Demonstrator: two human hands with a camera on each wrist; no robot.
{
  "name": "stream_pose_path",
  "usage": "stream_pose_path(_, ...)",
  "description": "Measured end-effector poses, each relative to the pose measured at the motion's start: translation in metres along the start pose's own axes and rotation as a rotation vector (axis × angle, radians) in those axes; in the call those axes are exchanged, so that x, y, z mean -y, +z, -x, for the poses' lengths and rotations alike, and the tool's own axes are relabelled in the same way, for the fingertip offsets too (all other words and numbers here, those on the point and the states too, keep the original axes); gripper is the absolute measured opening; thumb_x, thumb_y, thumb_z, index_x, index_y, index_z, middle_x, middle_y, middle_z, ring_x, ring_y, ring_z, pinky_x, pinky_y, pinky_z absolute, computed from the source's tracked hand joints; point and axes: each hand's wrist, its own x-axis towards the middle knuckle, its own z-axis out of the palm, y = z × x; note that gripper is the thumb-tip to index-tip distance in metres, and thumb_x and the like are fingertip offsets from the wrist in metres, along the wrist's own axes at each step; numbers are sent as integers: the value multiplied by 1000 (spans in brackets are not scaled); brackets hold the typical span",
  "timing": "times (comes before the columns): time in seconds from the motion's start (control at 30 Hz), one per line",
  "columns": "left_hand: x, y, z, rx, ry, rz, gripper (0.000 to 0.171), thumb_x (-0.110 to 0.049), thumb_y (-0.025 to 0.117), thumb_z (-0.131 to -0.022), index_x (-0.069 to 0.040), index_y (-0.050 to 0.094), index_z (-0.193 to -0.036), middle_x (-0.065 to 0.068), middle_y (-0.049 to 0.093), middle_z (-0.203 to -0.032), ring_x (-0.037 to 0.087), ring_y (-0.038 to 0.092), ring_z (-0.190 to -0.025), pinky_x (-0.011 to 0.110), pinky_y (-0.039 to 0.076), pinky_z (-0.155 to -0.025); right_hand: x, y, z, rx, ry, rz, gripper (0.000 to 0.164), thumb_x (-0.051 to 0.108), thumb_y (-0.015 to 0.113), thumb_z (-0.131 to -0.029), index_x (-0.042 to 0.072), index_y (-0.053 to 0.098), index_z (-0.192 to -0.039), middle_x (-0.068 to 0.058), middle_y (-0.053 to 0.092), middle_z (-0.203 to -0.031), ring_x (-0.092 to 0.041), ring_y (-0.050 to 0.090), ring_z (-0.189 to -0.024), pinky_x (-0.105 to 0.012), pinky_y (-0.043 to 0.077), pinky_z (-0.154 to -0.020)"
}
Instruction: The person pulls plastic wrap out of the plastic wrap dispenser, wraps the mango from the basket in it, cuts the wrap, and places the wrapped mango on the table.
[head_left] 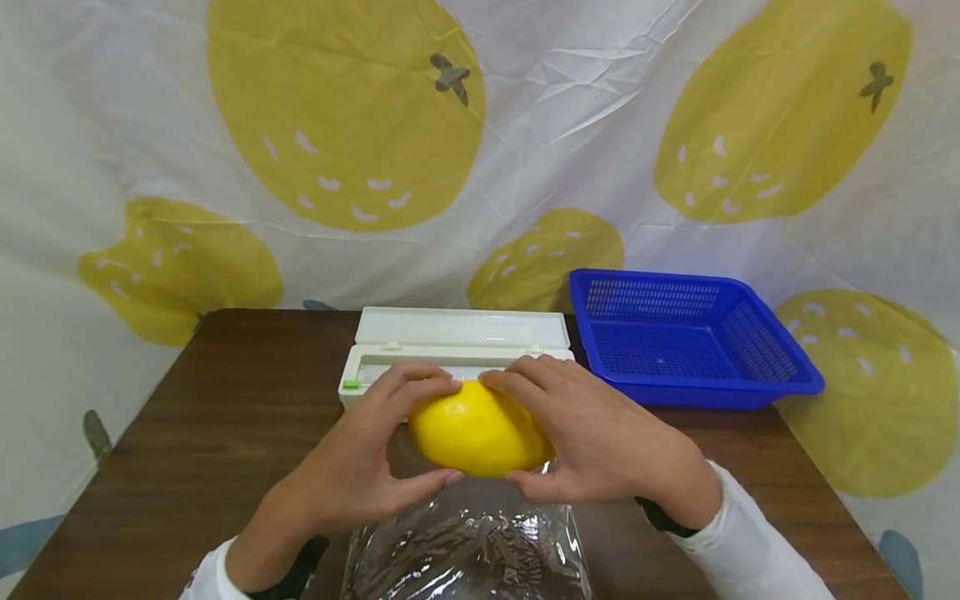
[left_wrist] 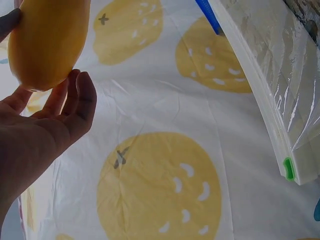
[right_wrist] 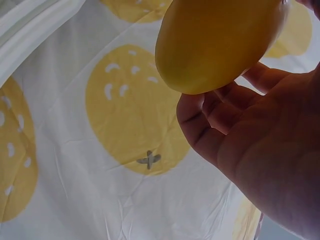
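Note:
Both hands hold a smooth yellow mango [head_left: 480, 431] up over the table, one at each end. My left hand [head_left: 352, 454] grips its left end, fingertips on top and thumb below. At the right end, my right hand [head_left: 600, 425] grips it the same way. Beneath the mango, a sheet of clear cling film [head_left: 468, 550] stretches toward the front edge of the view, wrinkled and shiny. Behind the hands stands a white cling film dispenser [head_left: 347, 367] with its lid raised and a green slide cutter [left_wrist: 289, 168] at its left end. The hands hide part of the dispenser.
A blue perforated plastic basket [head_left: 697, 392] stands at the back right of the dark wooden table [head_left: 187, 467]. White cloth [head_left: 540, 150] printed with yellow fruit hangs behind the table and along its sides.

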Motion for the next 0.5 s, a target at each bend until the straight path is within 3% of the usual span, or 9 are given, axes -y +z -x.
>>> stream_pose_path(0.27, 0, -4, 0, -86, 31, -8, 77, -16, 91, -62, -5, 58, -130, 13, 59, -130, 23, 53, -119, 43, 51, -97, -3, 0, 7, -97, 12, -36, 81, 48, 76, -70, 12, 50, -138, -1, 58, -124, -14, 50, -108, -40, 47, -89)
stream_pose_path(0.5, 2, -11, 2, -151, 53, 5, 77, -13, 92, -60, -1, 59, -129, 16, 61, -129, 26, 55, -119, 23, 43, -105, -13, 3, 18, -189, 14, -63, 74, 41, 77, -72, 9, 52, -135, -5, 58, -123, -17, 48, -111, -43, 46, -91)
